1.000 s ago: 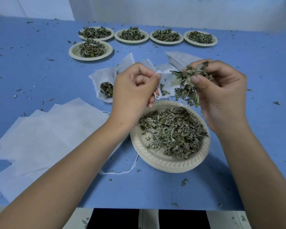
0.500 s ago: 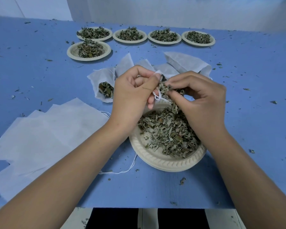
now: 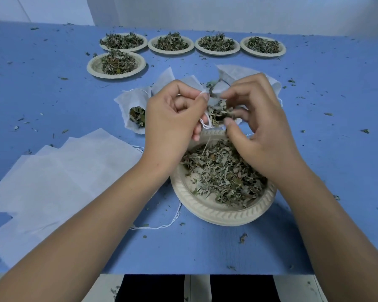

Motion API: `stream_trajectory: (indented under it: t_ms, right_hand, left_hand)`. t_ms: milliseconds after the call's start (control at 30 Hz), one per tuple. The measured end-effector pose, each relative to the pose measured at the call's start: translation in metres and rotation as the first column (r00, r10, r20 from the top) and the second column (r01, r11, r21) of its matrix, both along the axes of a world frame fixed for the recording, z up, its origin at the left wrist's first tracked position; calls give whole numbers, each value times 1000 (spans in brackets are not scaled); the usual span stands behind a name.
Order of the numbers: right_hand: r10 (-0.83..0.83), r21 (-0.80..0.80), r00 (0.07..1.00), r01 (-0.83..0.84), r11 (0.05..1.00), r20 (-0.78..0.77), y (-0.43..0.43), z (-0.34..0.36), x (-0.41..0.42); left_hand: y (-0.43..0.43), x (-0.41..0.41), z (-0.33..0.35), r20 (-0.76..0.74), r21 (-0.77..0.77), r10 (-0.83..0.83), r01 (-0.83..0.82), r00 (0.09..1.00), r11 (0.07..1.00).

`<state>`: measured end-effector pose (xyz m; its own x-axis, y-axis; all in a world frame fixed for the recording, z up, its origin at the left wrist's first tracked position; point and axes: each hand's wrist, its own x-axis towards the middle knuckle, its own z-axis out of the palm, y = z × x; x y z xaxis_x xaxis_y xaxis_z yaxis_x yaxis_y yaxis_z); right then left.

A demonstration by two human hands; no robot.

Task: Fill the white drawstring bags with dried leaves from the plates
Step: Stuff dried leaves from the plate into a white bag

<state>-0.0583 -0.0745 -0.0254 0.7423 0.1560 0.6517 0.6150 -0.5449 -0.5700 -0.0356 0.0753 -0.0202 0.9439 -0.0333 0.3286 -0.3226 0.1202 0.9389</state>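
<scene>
Here the left hand (image 3: 172, 118) pinches the rim of a small white bag (image 3: 214, 94) between thumb and fingers (image 3: 202, 98), holding it above the far edge of the near plate (image 3: 216, 210). The right hand (image 3: 262, 125) has its fingers closed on a clump of dried leaves (image 3: 218, 111) at the bag's mouth. More leaves lie heaped on the plate below. Flat empty bags (image 3: 63, 171) rest on the blue tabletop (image 3: 314, 149) to the left.

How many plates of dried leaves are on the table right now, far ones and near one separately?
Far beige paper plates of dried leaves: 5
Near beige paper plate of dried leaves, under the hands: 1
Total: 6
</scene>
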Motion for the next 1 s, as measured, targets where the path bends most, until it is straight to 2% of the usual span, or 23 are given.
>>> stream_trajectory:
  t_ms: [67, 133, 267, 333, 533, 700, 1000]
  right_hand:
    - [-14, 100, 1000, 12, 995, 24, 0, 2, -1]
    - [-66, 91, 995, 59, 994, 77, 0, 2, -2]
    - [-108, -116, 972, 134, 984, 209, 0, 0, 0]
    - [-89, -188, 973, 130, 974, 211, -1, 0, 2]
    - [-132, -137, 980, 152, 979, 150, -5, 8, -3]
    - [-154, -58, 976, 164, 985, 156, -5, 10, -3]
    - [-242, -83, 886, 297, 951, 396, 0, 8, -8]
  left_hand:
    - [-1, -1, 0, -5, 6, -9, 9, 1000, 1000]
    - [-2, -3, -1, -6, 9, -37, 37, 999, 999]
    - [-4, -5, -2, -5, -5, -87, 87, 996, 996]
    - [-4, -5, -1, -10, -6, -80, 80, 997, 997]
    - [-1, -4, 0, 2, 19, -25, 25, 1000, 1000]
    - [-3, -5, -1, -13, 40, -60, 60, 998, 997]
    - [-4, -5, -3, -14, 41, -64, 64, 998, 997]
